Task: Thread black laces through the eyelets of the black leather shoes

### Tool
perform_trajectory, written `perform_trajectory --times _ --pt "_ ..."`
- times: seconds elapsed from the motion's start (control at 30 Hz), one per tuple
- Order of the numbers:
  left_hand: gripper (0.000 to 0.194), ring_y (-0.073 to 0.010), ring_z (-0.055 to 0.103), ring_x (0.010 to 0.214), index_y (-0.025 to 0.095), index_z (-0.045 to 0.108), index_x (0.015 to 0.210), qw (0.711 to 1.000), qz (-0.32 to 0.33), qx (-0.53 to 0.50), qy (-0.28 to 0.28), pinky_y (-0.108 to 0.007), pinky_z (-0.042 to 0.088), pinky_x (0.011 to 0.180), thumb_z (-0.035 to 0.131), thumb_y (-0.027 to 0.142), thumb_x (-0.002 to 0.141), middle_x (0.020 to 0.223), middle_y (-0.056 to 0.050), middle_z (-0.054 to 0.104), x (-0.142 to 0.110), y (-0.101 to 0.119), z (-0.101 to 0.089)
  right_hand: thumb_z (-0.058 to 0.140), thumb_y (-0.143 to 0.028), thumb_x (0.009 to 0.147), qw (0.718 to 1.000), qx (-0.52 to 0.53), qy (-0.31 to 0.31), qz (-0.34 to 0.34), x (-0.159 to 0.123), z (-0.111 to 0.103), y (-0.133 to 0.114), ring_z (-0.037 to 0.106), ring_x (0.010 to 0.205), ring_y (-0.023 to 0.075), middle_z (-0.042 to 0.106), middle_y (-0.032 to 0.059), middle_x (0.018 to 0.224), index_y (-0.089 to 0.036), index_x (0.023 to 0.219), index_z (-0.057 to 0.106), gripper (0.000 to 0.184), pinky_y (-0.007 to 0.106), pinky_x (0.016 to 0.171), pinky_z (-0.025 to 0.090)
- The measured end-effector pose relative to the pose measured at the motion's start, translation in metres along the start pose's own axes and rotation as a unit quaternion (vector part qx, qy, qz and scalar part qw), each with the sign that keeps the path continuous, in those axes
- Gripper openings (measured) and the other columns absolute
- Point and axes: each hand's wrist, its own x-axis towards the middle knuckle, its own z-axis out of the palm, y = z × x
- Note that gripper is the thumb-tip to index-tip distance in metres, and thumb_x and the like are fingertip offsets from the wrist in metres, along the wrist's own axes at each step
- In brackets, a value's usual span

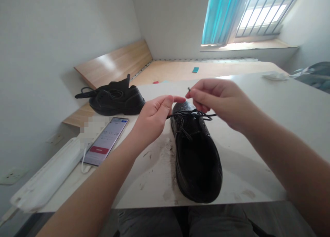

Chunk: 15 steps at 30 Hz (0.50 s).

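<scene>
A black lace-up shoe [198, 168] stands on the white table, its heel towards me and its toe pointing away. Black shoelace [190, 114] crosses over its front and runs out to both sides. My right hand [216, 97] is closed in a pinch on a lace, whose short dark tip sticks up above the thumb. At the toe's left, my left hand [157, 115] is closed with the lace running into it from the shoe; the forefinger stretches out towards the right hand's fingertips. A second black shoe [116, 99] with loose laces sits further back on the left.
On the left lies a phone [105, 140] with a lit screen and a white cable [85, 164]. Beside it runs a long white plastic-looking strip [51, 175] along the table's left edge. A small teal item [195, 69] rests on the wooden surface [170, 70] behind.
</scene>
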Motion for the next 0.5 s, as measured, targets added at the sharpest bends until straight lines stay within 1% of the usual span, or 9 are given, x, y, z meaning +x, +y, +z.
perform_trajectory --times 0.07,0.1,0.17,0.2,0.23,0.27,0.33,0.4,0.5 --pt "0.045 -0.0115 0.039 0.048 0.017 0.069 0.115 1.000 0.016 -0.009 -0.013 -0.026 0.035 0.046 0.041 0.049 0.098 0.056 0.003 0.043 -0.002 0.001 0.001 0.064 -0.027 0.086 0.999 -0.041 0.002 0.003 -0.002 0.013 0.006 0.041 0.054 0.0084 0.049 -0.0028 0.059 -0.017 0.069 0.057 0.021 0.026 0.050 0.029" --pt "0.046 -0.0120 0.043 0.050 0.017 0.066 0.122 0.999 0.036 0.010 -0.011 -0.026 0.038 0.048 0.040 0.047 0.099 0.059 0.002 0.049 -0.004 0.001 0.002 0.064 -0.028 0.086 0.999 -0.045 0.002 0.001 -0.003 0.019 0.007 0.040 0.055 0.0087 0.048 -0.0028 0.059 -0.017 0.067 0.055 0.024 0.026 0.050 0.030" --pt "0.048 -0.0138 0.054 0.060 0.017 0.060 0.131 0.990 0.102 0.096 0.007 -0.028 0.045 0.058 0.040 0.046 0.099 0.074 -0.003 0.064 -0.007 0.000 0.001 0.066 -0.033 0.085 0.999 -0.034 -0.004 -0.015 -0.004 0.027 0.009 0.040 0.057 0.0093 0.047 -0.0028 0.060 -0.018 0.066 0.053 0.027 0.026 0.051 0.031" --pt "0.049 -0.0147 0.058 0.067 0.018 0.058 0.134 0.979 0.139 0.150 0.018 -0.028 0.047 0.064 0.040 0.047 0.098 0.085 -0.005 0.069 -0.009 0.000 0.001 0.067 -0.037 0.084 0.999 -0.026 -0.008 -0.023 -0.005 0.029 0.009 0.040 0.058 0.0097 0.048 -0.0027 0.061 -0.018 0.067 0.053 0.029 0.026 0.052 0.032" --pt "0.050 -0.0153 0.061 0.073 0.019 0.057 0.135 0.965 0.167 0.200 0.027 -0.028 0.047 0.069 0.041 0.048 0.098 0.093 -0.006 0.071 -0.011 -0.001 0.000 0.068 -0.041 0.083 0.999 -0.019 -0.016 -0.028 -0.005 0.029 0.010 0.041 0.059 0.0102 0.049 -0.0023 0.062 -0.018 0.068 0.054 0.031 0.026 0.053 0.033" --pt "0.050 -0.0156 0.063 0.076 0.019 0.056 0.136 0.952 0.184 0.241 0.036 -0.028 0.047 0.072 0.041 0.048 0.098 0.096 -0.006 0.072 -0.012 -0.001 0.000 0.070 -0.045 0.081 0.999 -0.015 -0.024 -0.033 -0.005 0.029 0.010 0.042 0.060 0.0107 0.050 -0.0019 0.064 -0.018 0.068 0.055 0.033 0.026 0.054 0.033" --pt "0.051 -0.0150 0.064 0.076 0.020 0.056 0.136 0.936 0.192 0.290 0.060 -0.026 0.047 0.072 0.040 0.050 0.098 0.091 -0.005 0.072 -0.014 -0.003 0.000 0.071 -0.050 0.078 0.998 -0.019 -0.045 -0.038 -0.004 0.027 0.012 0.043 0.061 0.0112 0.052 -0.0013 0.065 -0.018 0.069 0.056 0.037 0.027 0.056 0.034" --pt "0.056 -0.0149 0.064 0.076 0.019 0.058 0.135 0.929 0.191 0.308 0.074 -0.024 0.047 0.073 0.040 0.056 0.096 0.086 -0.004 0.072 -0.015 -0.004 0.000 0.073 -0.052 0.075 0.997 -0.021 -0.064 -0.041 -0.004 0.026 0.013 0.044 0.061 0.0114 0.053 -0.0010 0.064 -0.017 0.068 0.057 0.039 0.027 0.057 0.035" --pt "0.070 -0.0172 0.066 0.079 0.017 0.057 0.134 0.929 0.191 0.312 0.058 -0.026 0.048 0.075 0.039 0.068 0.090 0.092 -0.007 0.073 -0.015 -0.005 0.003 0.075 -0.048 0.073 0.996 -0.013 -0.075 -0.034 -0.004 0.028 0.012 0.045 0.061 0.0111 0.054 -0.0013 0.062 -0.016 0.064 0.056 0.038 0.027 0.057 0.035"
